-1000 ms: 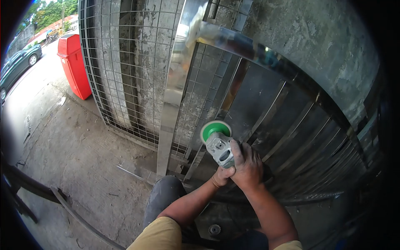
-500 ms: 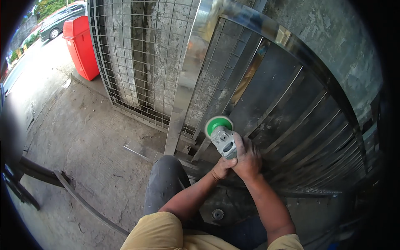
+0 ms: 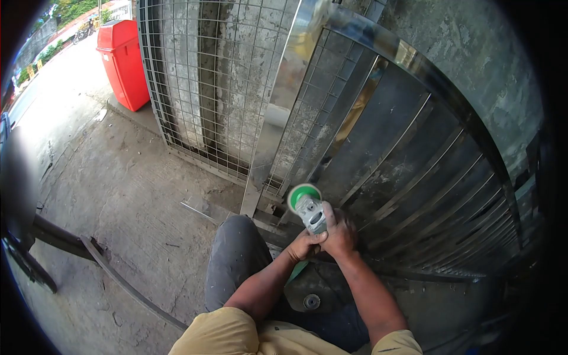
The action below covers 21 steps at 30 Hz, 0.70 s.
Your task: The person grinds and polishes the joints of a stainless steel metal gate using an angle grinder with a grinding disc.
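Observation:
Both of my hands are wrapped around an angle grinder (image 3: 312, 214), which has a grey metal head and a round green disc (image 3: 305, 192) with a pale rim. My left hand (image 3: 304, 246) grips it low on the near side. On the right side, my right hand (image 3: 340, 234) is closed round the body, one finger stretched along it. The disc overlaps the lower end of a bar of the shiny metal gate (image 3: 260, 163), close to its bottom rail. That gate has a curved polished frame and several parallel slats, and leans near a concrete wall.
A wire mesh panel (image 3: 231, 89) stands behind the gate. Farther left is a red bin (image 3: 125, 68). A curved metal strip (image 3: 127, 287) and a thin rod (image 3: 198, 211) lie on the concrete floor. A small round metal part (image 3: 312, 302) sits by my legs.
My hands have brought the grinder down the slat, nearer to my body. The view has shifted slightly, and the dark vehicle behind the bin is out of sight.

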### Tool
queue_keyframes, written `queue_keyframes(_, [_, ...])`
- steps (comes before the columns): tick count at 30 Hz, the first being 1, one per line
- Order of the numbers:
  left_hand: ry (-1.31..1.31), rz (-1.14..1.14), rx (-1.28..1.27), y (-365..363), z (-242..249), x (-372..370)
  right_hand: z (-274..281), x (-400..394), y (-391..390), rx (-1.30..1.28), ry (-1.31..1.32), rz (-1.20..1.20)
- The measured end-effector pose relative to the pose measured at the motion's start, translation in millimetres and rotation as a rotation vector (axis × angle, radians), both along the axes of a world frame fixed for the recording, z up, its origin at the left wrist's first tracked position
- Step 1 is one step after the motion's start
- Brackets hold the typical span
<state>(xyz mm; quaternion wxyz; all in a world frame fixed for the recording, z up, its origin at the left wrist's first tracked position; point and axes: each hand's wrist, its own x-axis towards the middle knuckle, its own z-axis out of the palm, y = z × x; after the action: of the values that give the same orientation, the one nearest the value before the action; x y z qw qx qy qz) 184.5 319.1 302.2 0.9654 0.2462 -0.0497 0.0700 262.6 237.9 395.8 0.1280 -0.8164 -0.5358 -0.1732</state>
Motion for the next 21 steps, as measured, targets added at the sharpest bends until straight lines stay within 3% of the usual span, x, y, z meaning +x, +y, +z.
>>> queue_keyframes(1, [-0.008,0.038,0.044,5,19,4,18,0,4,0.060,-0.027,0.011])
queue_keyframes(2, [0.094,0.034,0.281,21,31,5,35,0,7,0.117,-0.052,0.019])
queue_keyframes(7, [-0.020,0.174,0.356,42,80,36,93,-1,25,0.209,-0.137,-0.062])
queue_keyframes(11, [-0.029,0.149,0.242,31,46,27,64,-4,20,0.079,-0.219,-0.098])
queue_keyframes(15, [-0.008,0.006,-0.009,14,-4,6,24,-13,14,-0.034,-0.079,-0.041])
queue_keyframes(16, [-0.003,0.006,0.024,16,-10,10,22,-11,13,-0.003,-0.102,-0.044])
queue_keyframes(21, [-0.077,0.046,0.166,55,48,30,82,-8,41,0.186,-0.219,-0.063])
